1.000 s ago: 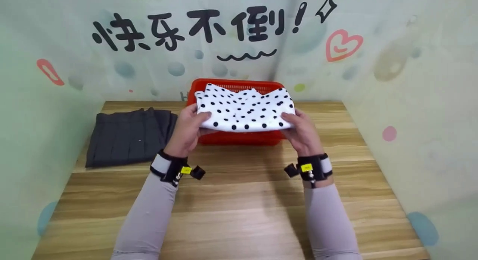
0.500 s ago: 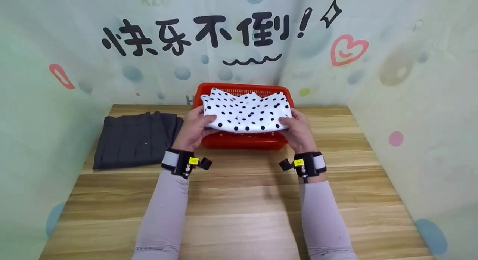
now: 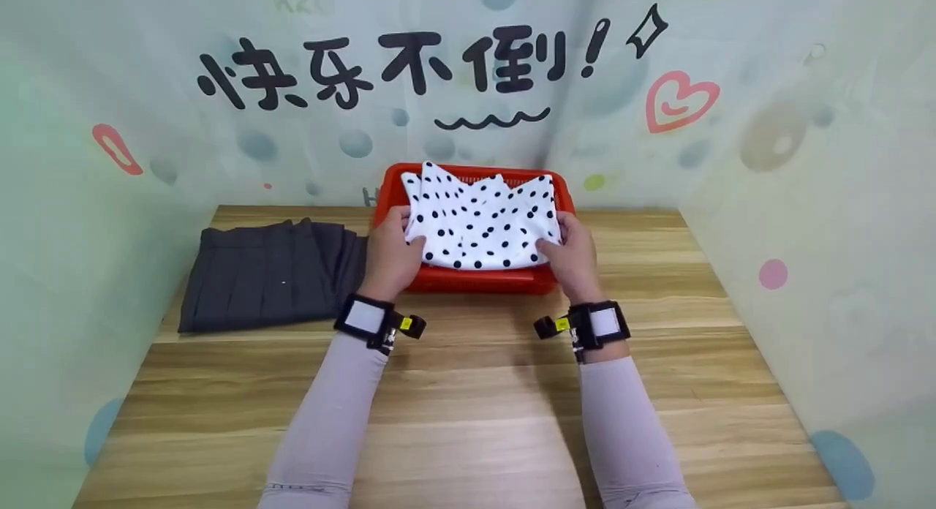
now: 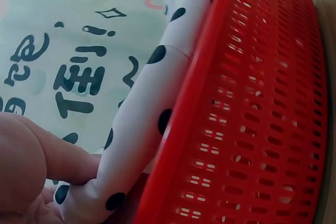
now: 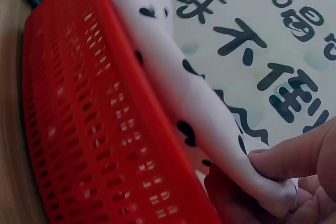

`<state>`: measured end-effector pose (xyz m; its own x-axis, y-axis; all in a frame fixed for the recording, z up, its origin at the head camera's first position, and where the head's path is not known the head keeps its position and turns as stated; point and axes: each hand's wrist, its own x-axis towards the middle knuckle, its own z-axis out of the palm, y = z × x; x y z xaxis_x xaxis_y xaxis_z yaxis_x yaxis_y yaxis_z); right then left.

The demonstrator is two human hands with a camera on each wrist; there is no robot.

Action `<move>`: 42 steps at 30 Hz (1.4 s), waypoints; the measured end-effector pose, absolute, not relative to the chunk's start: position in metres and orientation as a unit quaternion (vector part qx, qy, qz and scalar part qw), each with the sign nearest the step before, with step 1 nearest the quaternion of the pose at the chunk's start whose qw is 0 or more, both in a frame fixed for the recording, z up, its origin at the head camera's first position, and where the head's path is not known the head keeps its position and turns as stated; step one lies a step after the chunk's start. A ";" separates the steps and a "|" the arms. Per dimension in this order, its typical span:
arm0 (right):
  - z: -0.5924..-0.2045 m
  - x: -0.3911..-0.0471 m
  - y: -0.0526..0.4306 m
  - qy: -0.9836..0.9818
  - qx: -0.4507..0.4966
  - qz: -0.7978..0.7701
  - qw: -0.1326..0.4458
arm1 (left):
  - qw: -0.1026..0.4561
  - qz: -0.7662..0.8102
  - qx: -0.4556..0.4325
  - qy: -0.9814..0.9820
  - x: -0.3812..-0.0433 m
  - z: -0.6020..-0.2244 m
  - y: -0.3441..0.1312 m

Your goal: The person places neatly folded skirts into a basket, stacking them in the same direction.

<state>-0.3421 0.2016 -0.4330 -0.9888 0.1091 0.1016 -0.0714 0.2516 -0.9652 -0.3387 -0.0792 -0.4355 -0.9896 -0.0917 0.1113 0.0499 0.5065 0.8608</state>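
A folded white cloth with black dots lies between my two hands, at the mouth of a red plastic basket. My left hand pinches its left edge, thumb on top. On the other side my right hand pinches the right edge in the same way. The left wrist view has the rolled near fold of the cloth right along the basket's rim. From the right wrist the thumb shows pressed onto the cloth's corner. Fingers under the cloth are partly hidden.
A folded dark grey pleated garment lies on the wooden table left of the basket, close to my left forearm. A printed wall sheet stands behind the basket, with more sheeting on both sides.
Both hands have drawn slightly closer together and brought the dotted cloth lower, toward the basket. The cloth's near edge has tipped down and its far corners stand up more.
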 end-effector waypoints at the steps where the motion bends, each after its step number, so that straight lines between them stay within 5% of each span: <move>1: -0.434 -0.343 0.201 -0.801 -0.012 0.593 0.083 | 0.076 -0.486 0.013 -0.871 -0.339 -0.437 -0.078; 23: -0.454 -0.343 0.189 -0.934 -0.004 0.286 0.215 | 0.148 -0.305 0.012 -0.941 -0.338 -0.456 -0.063; 42: -0.433 -0.332 0.189 -0.923 -0.013 0.330 0.199 | 0.187 -0.337 -0.041 -0.922 -0.330 -0.443 -0.065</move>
<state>-0.3324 0.1887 -0.4333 -0.9205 0.1552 0.3585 -0.1075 0.7816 -0.6144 -0.3303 -0.0651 -0.4426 -0.9264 -0.0499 0.3731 0.2024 0.7697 0.6055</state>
